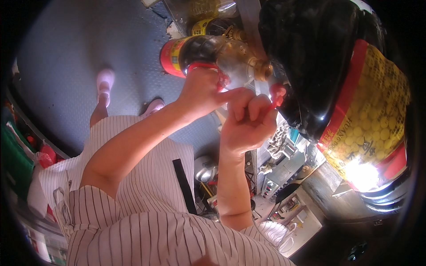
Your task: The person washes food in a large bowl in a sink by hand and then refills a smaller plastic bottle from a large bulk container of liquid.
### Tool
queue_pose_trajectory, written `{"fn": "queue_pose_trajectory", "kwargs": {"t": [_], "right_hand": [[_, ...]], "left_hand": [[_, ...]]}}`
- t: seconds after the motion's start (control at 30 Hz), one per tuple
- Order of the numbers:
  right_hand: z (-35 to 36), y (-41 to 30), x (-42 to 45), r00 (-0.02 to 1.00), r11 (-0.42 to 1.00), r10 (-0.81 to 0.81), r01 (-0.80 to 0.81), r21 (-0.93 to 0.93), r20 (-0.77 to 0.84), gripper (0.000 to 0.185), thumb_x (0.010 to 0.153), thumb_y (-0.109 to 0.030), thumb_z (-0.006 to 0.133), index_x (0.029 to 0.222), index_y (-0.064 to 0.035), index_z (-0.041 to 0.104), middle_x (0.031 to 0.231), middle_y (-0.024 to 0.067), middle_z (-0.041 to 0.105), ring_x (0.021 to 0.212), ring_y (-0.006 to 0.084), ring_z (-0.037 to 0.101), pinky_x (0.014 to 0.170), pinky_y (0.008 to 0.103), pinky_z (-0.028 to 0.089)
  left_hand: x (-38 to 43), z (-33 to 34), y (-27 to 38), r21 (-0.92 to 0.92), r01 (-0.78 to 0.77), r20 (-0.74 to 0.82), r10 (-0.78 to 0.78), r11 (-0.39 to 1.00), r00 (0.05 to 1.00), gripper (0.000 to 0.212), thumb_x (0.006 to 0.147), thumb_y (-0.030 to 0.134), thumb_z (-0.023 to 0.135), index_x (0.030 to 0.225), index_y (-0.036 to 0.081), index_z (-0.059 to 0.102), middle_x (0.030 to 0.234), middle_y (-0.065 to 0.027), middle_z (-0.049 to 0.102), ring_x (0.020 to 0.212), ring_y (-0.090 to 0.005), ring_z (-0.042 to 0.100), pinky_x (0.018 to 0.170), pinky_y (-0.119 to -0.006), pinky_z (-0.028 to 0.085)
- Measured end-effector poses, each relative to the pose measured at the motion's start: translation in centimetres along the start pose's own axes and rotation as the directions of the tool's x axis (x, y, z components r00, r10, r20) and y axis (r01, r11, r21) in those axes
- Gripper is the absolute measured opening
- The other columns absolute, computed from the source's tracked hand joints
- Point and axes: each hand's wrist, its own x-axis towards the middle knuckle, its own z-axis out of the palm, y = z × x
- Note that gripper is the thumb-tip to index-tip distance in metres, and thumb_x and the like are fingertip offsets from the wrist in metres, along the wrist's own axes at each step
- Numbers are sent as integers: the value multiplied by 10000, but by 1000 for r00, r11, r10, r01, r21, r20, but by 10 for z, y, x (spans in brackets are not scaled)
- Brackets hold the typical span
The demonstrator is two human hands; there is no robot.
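My left hand point(204, 88) is back upward against a large bottle of dark liquid point(201, 50). Red plastic point(223, 79) shows along its knuckles. Its fingertips are hidden, so its grip is unclear. The thumb side meets my right hand point(249, 123), whose fingers are curled in with the palm side towards me. From that fist a small red plastic piece point(278, 94) sticks out. The bottle has a red and yellow label, and its brown cap point(263, 69) lies just beyond both hands.
Another dark bottle point(213, 27) stands behind the first. A black plastic bag point(299, 60) and a yellow-and-red printed package point(369, 123) fill the right side. The blue textured floor point(60, 43) spreads left. Kitchen utensils and a dark ladle point(288, 193) are at lower right.
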Motion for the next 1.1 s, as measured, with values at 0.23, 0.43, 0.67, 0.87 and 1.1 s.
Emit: {"fn": "queue_pose_trajectory", "kwargs": {"t": [0.23, 0.43, 0.67, 0.87, 1.1], "right_hand": [[-8, -1, -1, 998, 1000, 5, -3, -25, 67, 437, 868, -426, 288, 597, -85, 263, 496, 59, 322, 485, 116, 242, 465, 252, 189], [9, 11, -1, 997, 997, -79, 78, 24, 17, 368, 855, -333, 311, 561, -131, 224, 460, 9, 221, 430, 110, 211, 438, 260, 156], [-1, 4, -1, 998, 999, -42, 43, 8, -52, 343, 839, -303, 292, 562, -120, 209, 473, 35, 242, 459, 126, 233, 492, 280, 220], [-5, -1, 4, 993, 998, 35, -40, -44, -111, 311, 816, -257, 321, 566, -114, 205, 536, 20, 196, 507, 138, 280, 527, 274, 260], [4, 1, 0, 988, 979, -48, 17, -202, -150, 309, 808, -250, 322, 561, -101, 212, 526, 40, 230, 514, 163, 323, 574, 300, 305]], "left_hand": [[0, 6, 1, -94, -47, -92, 39, 994, 995, 414, 650, 363, 706, 501, 36, 502, 437, -84, 454, 391, -233, 437, 408, -328, 327], [-1, -5, -12, -50, -77, -38, 75, 996, 996, 333, 629, 329, 723, 574, 43, 560, 506, -98, 509, 463, -244, 503, 448, -345, 371], [-2, 12, -9, 25, -145, -19, 146, 989, 989, 378, 634, 411, 688, 681, 40, 629, 588, -104, 585, 570, -279, 583, 519, -357, 447], [4, 17, -10, 123, -180, -120, 195, 976, 973, 396, 616, 426, 685, 605, 40, 595, 496, -135, 505, 512, -332, 535, 489, -388, 414], [3, 20, -16, 22, -159, -125, 161, 987, 979, 407, 600, 438, 674, 608, 39, 594, 492, -131, 504, 509, -327, 534, 491, -378, 411]]}}
